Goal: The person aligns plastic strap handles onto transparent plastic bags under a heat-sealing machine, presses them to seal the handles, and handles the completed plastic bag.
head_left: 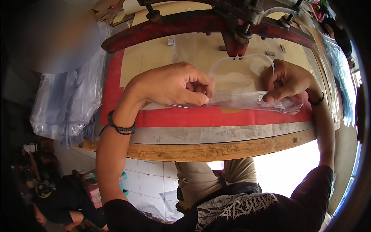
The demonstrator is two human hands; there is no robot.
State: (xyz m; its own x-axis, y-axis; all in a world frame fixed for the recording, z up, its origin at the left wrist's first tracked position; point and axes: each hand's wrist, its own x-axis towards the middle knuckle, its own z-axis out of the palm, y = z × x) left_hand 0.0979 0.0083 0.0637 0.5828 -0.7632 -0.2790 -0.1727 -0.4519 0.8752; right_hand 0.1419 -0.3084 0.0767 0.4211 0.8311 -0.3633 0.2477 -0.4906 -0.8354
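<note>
A clear plastic sheet (239,99) lies across the work surface, its near edge over the red border. My left hand (185,86) pinches its left part between thumb and fingers. At the sheet's right part, my right hand (285,81) is closed on the plastic, thumb on top. A curved, translucent strip (241,56) arches up between the two hands, under the red metal bar (166,27) of the machine.
Stacked clear plastic (69,100) hangs at the left of the table. More plastic sheets (338,69) lie at the right. The wooden table edge (201,151) runs before my body. Another person (65,197) is at the lower left.
</note>
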